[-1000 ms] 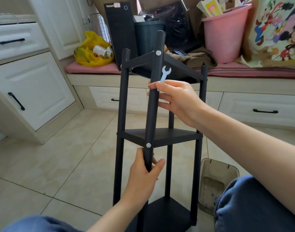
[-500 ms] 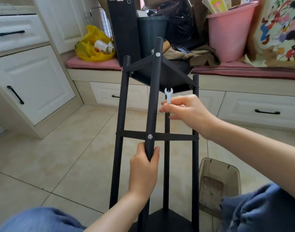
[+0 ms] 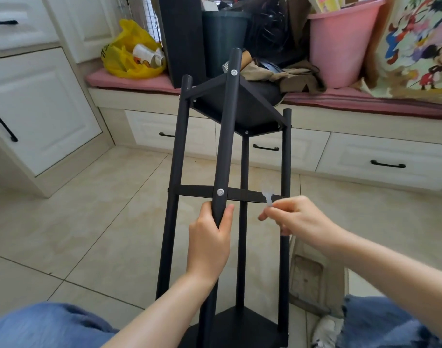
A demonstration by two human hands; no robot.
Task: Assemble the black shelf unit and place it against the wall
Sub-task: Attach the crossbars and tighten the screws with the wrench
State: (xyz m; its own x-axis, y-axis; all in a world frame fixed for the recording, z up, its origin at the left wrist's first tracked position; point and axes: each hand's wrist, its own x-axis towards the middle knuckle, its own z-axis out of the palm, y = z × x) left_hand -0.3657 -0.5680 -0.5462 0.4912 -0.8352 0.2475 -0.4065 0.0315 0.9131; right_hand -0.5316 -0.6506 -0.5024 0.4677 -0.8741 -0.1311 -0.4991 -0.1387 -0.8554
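Note:
The black shelf unit (image 3: pixel 179 136) stands on the tiled floor between my knees, with round posts and three square shelves held by silver screws. It tilts away from me, so I see the underside of the top shelf and the middle shelf edge-on. My left hand (image 3: pixel 211 237) grips the nearest post just below the middle shelf's screw. My right hand (image 3: pixel 296 217) pinches a small white wrench (image 3: pixel 267 195), blurred, in front of the middle shelf's right end.
A window bench with a pink cushion (image 3: pixel 129 82) holds a yellow bag (image 3: pixel 129 57), a black board (image 3: pixel 182 38), a dark bin (image 3: pixel 223 40) and a pink bucket (image 3: pixel 340 41). White cabinets (image 3: pixel 39 109) stand at left. A clear plastic box (image 3: pixel 312 272) lies on the floor at right.
My right hand has come down with the wrench from beside the top shelf to the middle shelf's level. The shelf has tilted further away from me. My left hand keeps its hold.

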